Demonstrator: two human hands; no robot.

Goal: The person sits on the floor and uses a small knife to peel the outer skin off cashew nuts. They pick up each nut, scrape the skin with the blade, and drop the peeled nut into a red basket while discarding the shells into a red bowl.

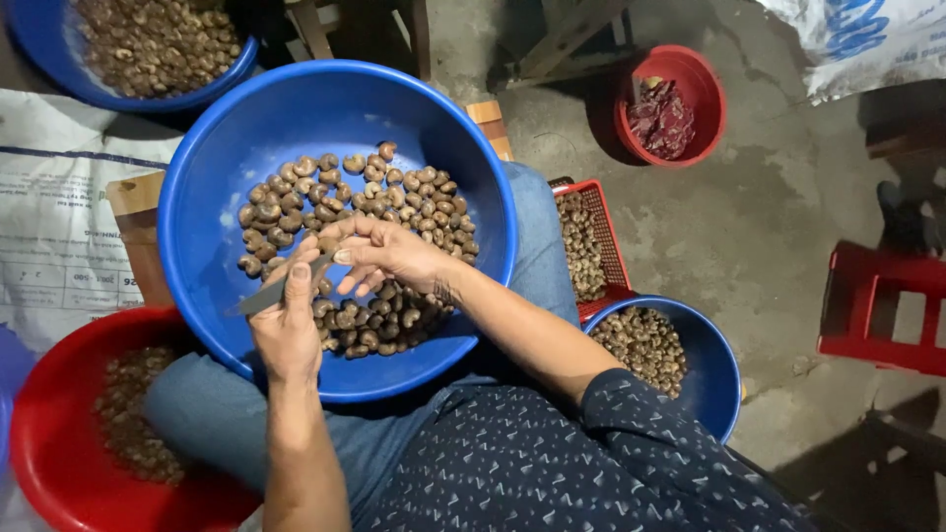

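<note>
Large blue basin (212, 187): rests on the lap, centre frame, keeping its nuts (394, 202) within reach of both hands. Left hand (286, 320): closed around a small knife (271, 294), blade pointing left. Right hand (384, 254): fingers pinched on one nut against the blade. Red basin (44, 433), lower left: holds finer bits. Smaller blue basin (714, 360), lower right: more nuts, kept apart.
</note>
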